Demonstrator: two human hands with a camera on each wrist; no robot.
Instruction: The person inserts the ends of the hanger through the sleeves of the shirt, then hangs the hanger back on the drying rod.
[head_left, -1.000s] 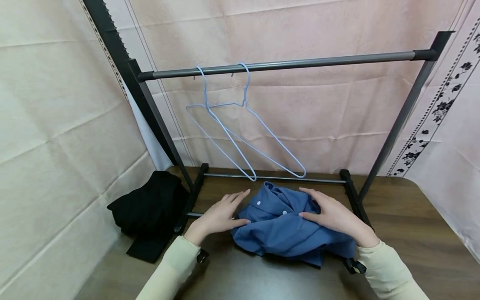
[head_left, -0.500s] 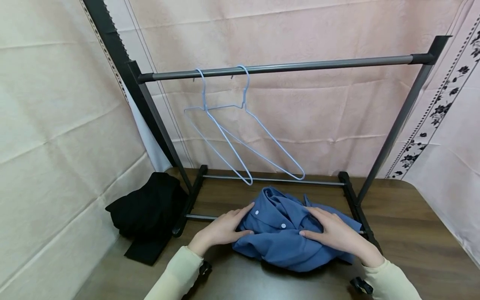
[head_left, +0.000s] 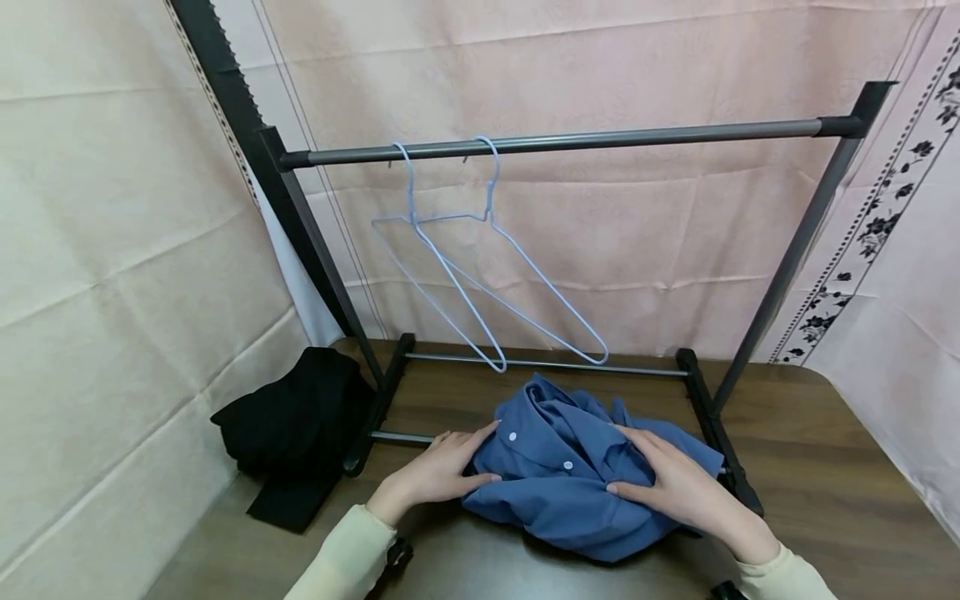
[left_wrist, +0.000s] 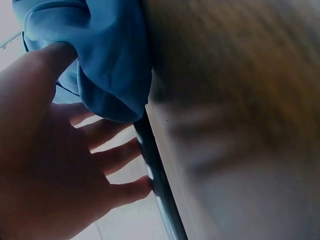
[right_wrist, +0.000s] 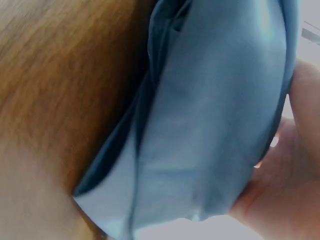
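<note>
A crumpled blue button-up shirt [head_left: 570,487] with white buttons lies in a heap on the wooden table, between both hands. My left hand [head_left: 438,479] rests against its left side, thumb on the cloth; the left wrist view shows the fingers spread apart beyond the shirt [left_wrist: 112,55], near a dark bar [left_wrist: 157,175] of the rack. On the right side, my right hand [head_left: 678,483] lies over the folds with fingers extended and thumb apart. Up close in the right wrist view, the shirt [right_wrist: 200,125] hides most of that hand's fingers.
Behind the shirt stands a black garment rack [head_left: 637,135]. Two light-blue hangers [head_left: 457,267] hang from the left part of its rail, their lower ends just beyond the shirt. Folded black cloth [head_left: 300,425] lies left of the rack's foot. Pale fabric [head_left: 600,233] screens the sides and back.
The shirt's right end has swung back toward the rack's right foot, and its front has come slightly nearer. Both hands stay at its sides; the left now touches it more closely.
</note>
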